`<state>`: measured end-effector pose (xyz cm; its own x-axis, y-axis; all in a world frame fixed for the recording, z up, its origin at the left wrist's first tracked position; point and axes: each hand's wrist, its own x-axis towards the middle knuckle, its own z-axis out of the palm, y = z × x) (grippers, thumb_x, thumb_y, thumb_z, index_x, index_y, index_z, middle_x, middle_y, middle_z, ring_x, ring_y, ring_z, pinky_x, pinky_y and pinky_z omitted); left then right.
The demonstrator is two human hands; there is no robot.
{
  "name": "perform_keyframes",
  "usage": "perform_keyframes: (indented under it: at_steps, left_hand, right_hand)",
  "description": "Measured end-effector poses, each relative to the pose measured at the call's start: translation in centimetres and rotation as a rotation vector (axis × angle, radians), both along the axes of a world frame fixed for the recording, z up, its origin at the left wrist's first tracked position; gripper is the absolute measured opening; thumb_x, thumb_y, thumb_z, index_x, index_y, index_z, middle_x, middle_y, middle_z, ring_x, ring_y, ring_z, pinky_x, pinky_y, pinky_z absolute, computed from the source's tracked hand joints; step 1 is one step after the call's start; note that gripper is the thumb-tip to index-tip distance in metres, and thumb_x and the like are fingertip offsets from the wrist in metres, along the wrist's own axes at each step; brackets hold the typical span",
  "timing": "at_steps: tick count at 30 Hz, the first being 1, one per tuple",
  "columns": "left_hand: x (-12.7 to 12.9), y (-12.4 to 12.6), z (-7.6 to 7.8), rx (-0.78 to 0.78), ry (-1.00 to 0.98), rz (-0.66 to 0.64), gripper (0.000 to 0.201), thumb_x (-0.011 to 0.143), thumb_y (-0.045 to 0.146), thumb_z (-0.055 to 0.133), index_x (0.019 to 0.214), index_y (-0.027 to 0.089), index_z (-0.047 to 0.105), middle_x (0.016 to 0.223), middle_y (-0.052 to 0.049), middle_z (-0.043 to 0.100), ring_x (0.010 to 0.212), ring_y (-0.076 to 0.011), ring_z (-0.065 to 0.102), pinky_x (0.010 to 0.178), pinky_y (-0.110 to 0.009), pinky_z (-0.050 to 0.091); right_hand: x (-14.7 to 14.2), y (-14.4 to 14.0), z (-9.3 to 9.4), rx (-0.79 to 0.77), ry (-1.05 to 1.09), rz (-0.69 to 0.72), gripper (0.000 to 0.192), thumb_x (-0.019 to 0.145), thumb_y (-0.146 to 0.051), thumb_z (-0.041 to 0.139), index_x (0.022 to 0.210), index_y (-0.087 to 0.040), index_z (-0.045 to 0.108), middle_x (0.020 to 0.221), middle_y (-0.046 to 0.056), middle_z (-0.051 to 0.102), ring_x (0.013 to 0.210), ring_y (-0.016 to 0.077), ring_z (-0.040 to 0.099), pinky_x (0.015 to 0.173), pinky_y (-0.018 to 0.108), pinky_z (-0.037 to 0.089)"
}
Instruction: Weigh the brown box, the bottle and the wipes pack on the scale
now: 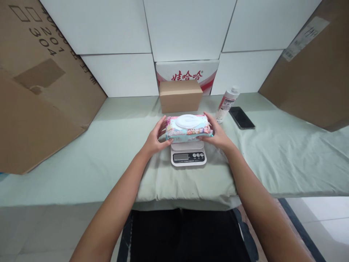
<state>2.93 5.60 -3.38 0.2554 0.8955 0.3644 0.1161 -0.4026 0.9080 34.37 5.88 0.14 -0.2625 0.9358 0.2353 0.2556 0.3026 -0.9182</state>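
Note:
A pack of wet wipes (188,129) with a white oval lid and a pastel printed wrapper is at the middle of the view, over a white kitchen scale (188,160). My left hand (157,137) grips the pack's left end, thumb at the front lower edge. At the right end, my right hand (216,134) grips it the same way. The pack hides most of the scale's platform, and I cannot tell whether it rests on it. The scale's small display and row of buttons face me; no digits can be made out.
Behind the pack stands a plain brown box (180,97), with a white and red carton (212,71) against the wall. A white bottle (227,103) and a black phone (241,118) are to the right. Large cardboard sheets (40,109) flank the green cloth (114,145).

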Motion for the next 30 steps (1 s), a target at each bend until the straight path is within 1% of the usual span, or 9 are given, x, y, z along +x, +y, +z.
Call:
perform_keyframes:
  at_steps: [4,8,11,13,17,20,24,27,30]
  left_hand:
    - [0.2,0.0,0.1,-0.017,-0.034,-0.001,0.113,0.071,0.05,0.091,0.166,0.029,0.035,0.169,-0.02,0.044,0.157,-0.0403,0.046,0.12,-0.055,0.053]
    - [0.4,-0.1,0.7,-0.047,-0.061,0.008,0.113,0.068,0.053,0.092,0.164,0.029,0.037,0.166,-0.02,0.047,0.151,-0.0401,0.053,0.111,-0.05,0.06]
    - [0.6,-0.6,1.5,-0.066,-0.087,0.012,0.114,0.066,0.056,0.092,0.162,0.027,0.039,0.163,-0.021,0.05,0.143,-0.0396,0.061,0.105,-0.046,0.062]
    - [1.1,-1.2,2.2,-0.066,-0.114,0.031,0.111,0.067,0.056,0.091,0.161,0.025,0.041,0.161,-0.021,0.053,0.139,-0.0381,0.065,0.103,-0.043,0.063]
    - [3.2,-2.6,3.9,-0.069,-0.159,0.06,0.102,0.071,0.053,0.088,0.158,0.023,0.044,0.153,-0.02,0.061,0.131,-0.0344,0.07,0.102,-0.042,0.064]
    - [6.2,-3.4,5.6,-0.115,-0.153,0.021,0.1,0.074,0.049,0.087,0.16,0.024,0.042,0.151,-0.018,0.064,0.127,-0.0327,0.072,0.101,-0.043,0.065]
    - [12.3,-3.5,7.4,-0.22,-0.119,-0.068,0.1,0.079,0.044,0.083,0.165,0.027,0.035,0.155,-0.017,0.061,0.126,-0.0322,0.073,0.101,-0.045,0.065]
    - [18.0,-2.9,7.7,-0.272,-0.131,-0.174,0.104,0.077,0.038,0.084,0.167,0.025,0.032,0.158,-0.019,0.057,0.129,-0.0342,0.071,0.107,-0.049,0.062]
    - [23.7,-2.1,7.1,-0.348,-0.148,-0.241,0.103,0.076,0.035,0.083,0.166,0.024,0.034,0.163,-0.02,0.052,0.138,-0.0365,0.065,0.115,-0.052,0.055]
  right_hand:
    - [-0.3,0.0,0.0,0.028,0.039,-0.018,0.118,0.061,-0.065,0.095,0.161,-0.032,0.043,0.162,0.013,0.049,0.139,0.0375,0.059,0.113,0.054,0.057]
    - [-0.6,-0.1,0.2,0.047,0.05,-0.024,0.116,0.059,-0.067,0.095,0.158,-0.031,0.046,0.157,0.013,0.052,0.141,0.0372,0.058,0.114,0.053,0.056]
    - [-0.9,-0.5,0.4,0.042,0.045,-0.039,0.115,0.057,-0.067,0.096,0.155,-0.03,0.048,0.154,0.013,0.054,0.142,0.0379,0.056,0.115,0.053,0.055]
    - [-0.9,-1.0,0.7,0.03,0.05,-0.065,0.111,0.058,-0.068,0.095,0.152,-0.029,0.05,0.152,0.014,0.055,0.141,0.0381,0.056,0.115,0.054,0.055]
    - [0.6,-2.8,1.8,0.015,0.086,-0.148,0.098,0.066,-0.073,0.089,0.146,-0.028,0.055,0.148,0.013,0.06,0.135,0.0375,0.062,0.112,0.055,0.057]
    - [3.5,-4.4,2.5,-0.004,0.115,-0.199,0.087,0.07,-0.071,0.087,0.141,-0.029,0.06,0.141,0.011,0.067,0.128,0.0364,0.067,0.11,0.056,0.059]
    - [9.6,-6.5,2.3,-0.067,0.208,-0.264,0.076,0.077,-0.065,0.085,0.14,-0.028,0.062,0.134,0.01,0.074,0.114,0.0335,0.075,0.101,0.055,0.064]
    - [15.1,-7.8,1.8,-0.086,0.242,-0.352,0.076,0.078,-0.06,0.085,0.143,-0.028,0.061,0.134,0.011,0.074,0.108,0.0318,0.077,0.093,0.051,0.066]
    - [20.5,-8.6,1.2,-0.091,0.223,-0.513,0.084,0.072,-0.058,0.089,0.145,-0.029,0.061,0.126,0.01,0.075,0.097,0.0301,0.078,0.083,0.049,0.067]
